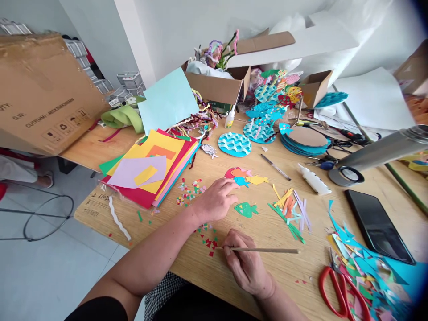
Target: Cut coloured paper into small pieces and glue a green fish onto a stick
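Note:
My left hand (216,200) reaches over the wooden table with its fingers stretched out, the tips at a small pile of paper fish. In that pile are a blue fish (241,182), a yellow fish (257,179) and partly covered red and orange ones. A green paper fish (245,209) lies just right of the hand. My right hand (245,263) is closed around a thin wooden stick (274,250), whose one end points at small red paper bits (210,243). Multicoloured paper dots (190,191) lie scattered left of my left hand.
Coloured paper sheets (147,169) are stacked at left. Paper strips (289,211), a glue bottle (313,179), a phone (379,225), red-handled scissors (343,290) and paper scraps lie at right. A steel flask (381,151) and wavy blue discs (234,144) are farther back.

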Tool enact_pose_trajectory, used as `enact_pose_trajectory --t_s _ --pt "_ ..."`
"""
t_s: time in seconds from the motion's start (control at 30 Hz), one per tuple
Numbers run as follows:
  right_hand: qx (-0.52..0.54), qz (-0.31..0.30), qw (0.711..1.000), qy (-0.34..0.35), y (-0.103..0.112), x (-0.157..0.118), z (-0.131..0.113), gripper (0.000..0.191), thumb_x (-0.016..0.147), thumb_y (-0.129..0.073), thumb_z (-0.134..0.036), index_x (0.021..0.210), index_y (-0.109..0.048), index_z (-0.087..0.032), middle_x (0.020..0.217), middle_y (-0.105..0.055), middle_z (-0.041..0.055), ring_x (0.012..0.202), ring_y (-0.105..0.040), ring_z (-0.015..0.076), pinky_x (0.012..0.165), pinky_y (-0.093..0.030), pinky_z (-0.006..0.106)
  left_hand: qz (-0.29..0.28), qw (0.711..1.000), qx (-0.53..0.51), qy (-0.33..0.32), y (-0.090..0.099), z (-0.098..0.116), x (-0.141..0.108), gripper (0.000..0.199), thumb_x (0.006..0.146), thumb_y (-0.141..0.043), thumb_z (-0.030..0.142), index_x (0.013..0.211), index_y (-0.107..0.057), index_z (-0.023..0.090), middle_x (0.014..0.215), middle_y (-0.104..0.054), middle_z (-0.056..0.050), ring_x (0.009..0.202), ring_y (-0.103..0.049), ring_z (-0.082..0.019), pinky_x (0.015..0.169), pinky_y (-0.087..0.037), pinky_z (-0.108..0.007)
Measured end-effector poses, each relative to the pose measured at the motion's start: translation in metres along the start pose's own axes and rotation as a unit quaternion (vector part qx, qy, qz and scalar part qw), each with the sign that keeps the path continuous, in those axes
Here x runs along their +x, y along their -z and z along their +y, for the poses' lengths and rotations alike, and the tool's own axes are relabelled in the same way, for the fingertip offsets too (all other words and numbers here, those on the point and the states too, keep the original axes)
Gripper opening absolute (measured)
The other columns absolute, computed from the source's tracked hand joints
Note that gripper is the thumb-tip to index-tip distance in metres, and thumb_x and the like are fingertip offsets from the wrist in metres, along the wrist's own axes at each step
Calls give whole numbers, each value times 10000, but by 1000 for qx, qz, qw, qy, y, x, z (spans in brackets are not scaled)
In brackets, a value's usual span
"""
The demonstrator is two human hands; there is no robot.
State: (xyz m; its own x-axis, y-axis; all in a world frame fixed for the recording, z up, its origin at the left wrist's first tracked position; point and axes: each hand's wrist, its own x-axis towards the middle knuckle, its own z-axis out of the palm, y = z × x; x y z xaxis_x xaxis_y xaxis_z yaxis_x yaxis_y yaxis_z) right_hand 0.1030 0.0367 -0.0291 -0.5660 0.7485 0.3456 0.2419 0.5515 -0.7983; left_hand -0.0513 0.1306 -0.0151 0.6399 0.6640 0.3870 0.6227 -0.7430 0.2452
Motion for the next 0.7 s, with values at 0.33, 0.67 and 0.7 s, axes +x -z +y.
enact_pose_trajectory --t_s 0.33,0.67,0.7 --pt "-15 -27 1000 5 -5 1 0 151 819 -394 -80 793 -379 -227 668 -457 -10 594 -409 150 563 -300 275 3 1000 -2 -2 0 -1 -1 207 851 -461 98 876 -662 140 1194 -556 -108 1224 -413 -239 1049 -368 -419" --pt "11 1 1000 -25 -4 1 -3 136 862 -380 -116 791 -437 -217 663 -483 -4 592 -446 150 565 -335 277 2 1000 -5 2 0 -1 -1 208 848 -461 92 858 -663 143 1193 -562 -109 1220 -413 -238 1039 -380 -425" --pt "20 13 999 -34 -3 0 -5 139 875 -374 -130 797 -456 -211 669 -492 -1 600 -458 148 572 -347 277 5 1000 -5 1 0 -1 -1 209 851 -459 95 850 -663 142 1189 -563 -107 1218 -415 -238 1040 -379 -421"
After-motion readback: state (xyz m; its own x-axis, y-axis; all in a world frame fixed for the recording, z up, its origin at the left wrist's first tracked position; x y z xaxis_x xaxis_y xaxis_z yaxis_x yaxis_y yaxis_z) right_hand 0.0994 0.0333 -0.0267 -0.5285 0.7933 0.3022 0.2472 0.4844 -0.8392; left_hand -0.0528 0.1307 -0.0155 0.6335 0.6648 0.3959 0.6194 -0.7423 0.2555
